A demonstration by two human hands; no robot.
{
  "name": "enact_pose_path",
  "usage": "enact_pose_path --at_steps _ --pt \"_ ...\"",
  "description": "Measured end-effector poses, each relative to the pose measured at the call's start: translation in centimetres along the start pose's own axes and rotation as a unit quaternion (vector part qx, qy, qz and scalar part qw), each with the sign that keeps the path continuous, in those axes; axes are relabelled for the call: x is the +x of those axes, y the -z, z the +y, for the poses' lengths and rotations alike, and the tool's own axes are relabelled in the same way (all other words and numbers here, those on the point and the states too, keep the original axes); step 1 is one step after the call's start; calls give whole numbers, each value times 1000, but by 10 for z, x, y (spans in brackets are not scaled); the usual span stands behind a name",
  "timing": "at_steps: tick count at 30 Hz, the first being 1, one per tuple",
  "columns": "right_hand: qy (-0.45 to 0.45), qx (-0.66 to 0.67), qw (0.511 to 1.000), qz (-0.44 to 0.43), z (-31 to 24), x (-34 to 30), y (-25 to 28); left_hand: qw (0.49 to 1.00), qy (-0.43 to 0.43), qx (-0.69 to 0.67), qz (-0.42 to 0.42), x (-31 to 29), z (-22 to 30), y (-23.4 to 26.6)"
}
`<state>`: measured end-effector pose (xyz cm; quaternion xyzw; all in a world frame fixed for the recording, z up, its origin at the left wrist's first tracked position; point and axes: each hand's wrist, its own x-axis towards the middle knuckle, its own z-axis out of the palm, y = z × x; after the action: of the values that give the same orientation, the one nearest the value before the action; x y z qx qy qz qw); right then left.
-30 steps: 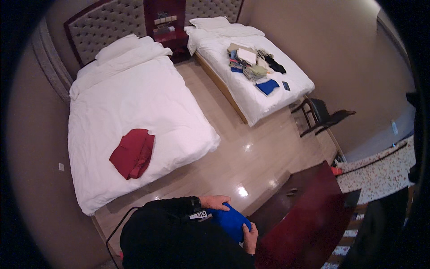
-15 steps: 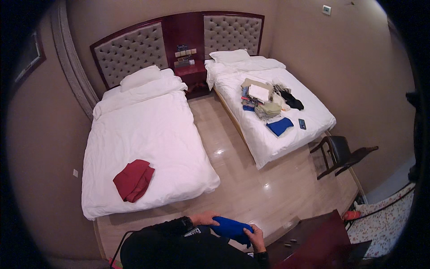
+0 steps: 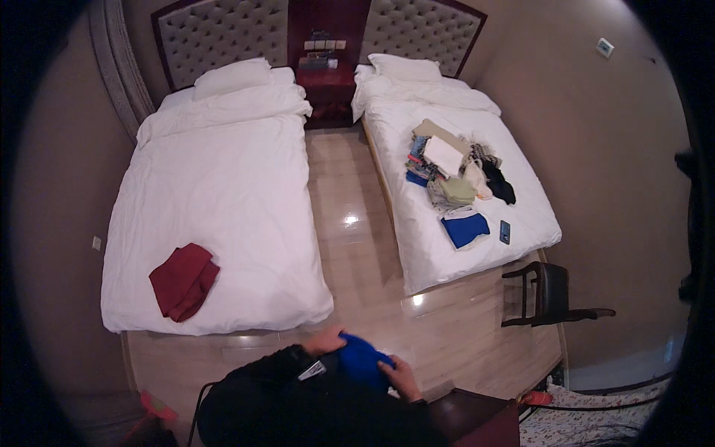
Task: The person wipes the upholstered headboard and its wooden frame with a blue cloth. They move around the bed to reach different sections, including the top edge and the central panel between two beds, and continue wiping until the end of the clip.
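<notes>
A piece of blue cloth (image 3: 360, 360) hangs in front of my body, probably a garment, though its kind cannot be made out. My left hand (image 3: 325, 341) grips its left upper edge. Its right side is pinched between the thumb and fingers of my right hand (image 3: 403, 377). Past my left arm, a dark red folded garment (image 3: 184, 281) lies near the foot of the left bed (image 3: 223, 186). On the right bed (image 3: 395, 253) rest a folded blue cloth (image 3: 466, 229), a phone (image 3: 505, 232) and a heap of folded clothes (image 3: 445, 156) in several colours.
A dark chair (image 3: 551, 293) stands by the right bed's foot. Close to my right arm is a dark red desk (image 3: 477, 417). A red nightstand (image 3: 325, 89) sits between the beds, beyond the strip of tiled floor (image 3: 350, 223). A red object (image 3: 158, 404) is at the lower left.
The view has shifted, so the beds appear further left and the chair lower. Both hands still hold the blue cloth, which looks more bunched and less stretched out sideways.
</notes>
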<state>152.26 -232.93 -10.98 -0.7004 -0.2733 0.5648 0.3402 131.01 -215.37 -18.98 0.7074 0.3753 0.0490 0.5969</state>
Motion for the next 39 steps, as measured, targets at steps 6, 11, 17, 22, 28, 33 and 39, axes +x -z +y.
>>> enact_pose_path --at_steps 6,11,17,22,28,33,39 --pt "1 20 1000 1 -80 79 53 992 -26 -115 -48 69 54 68" --pt "35 -41 998 -22 -119 159 62 982 -12 -180 -58 89 58 99" --pt "62 -28 991 -115 -172 264 96 961 48 -263 -70 153 70 142" --pt "92 -91 983 -130 -234 364 133 959 76 -273 17 244 107 186" --pt "128 -136 961 -204 -306 470 167 972 77 -209 76 319 134 242" --pt "65 -164 958 -225 -354 526 153 904 134 -376 150 354 138 258" --pt "9 -162 948 -275 -411 589 157 883 208 -382 176 419 122 314"
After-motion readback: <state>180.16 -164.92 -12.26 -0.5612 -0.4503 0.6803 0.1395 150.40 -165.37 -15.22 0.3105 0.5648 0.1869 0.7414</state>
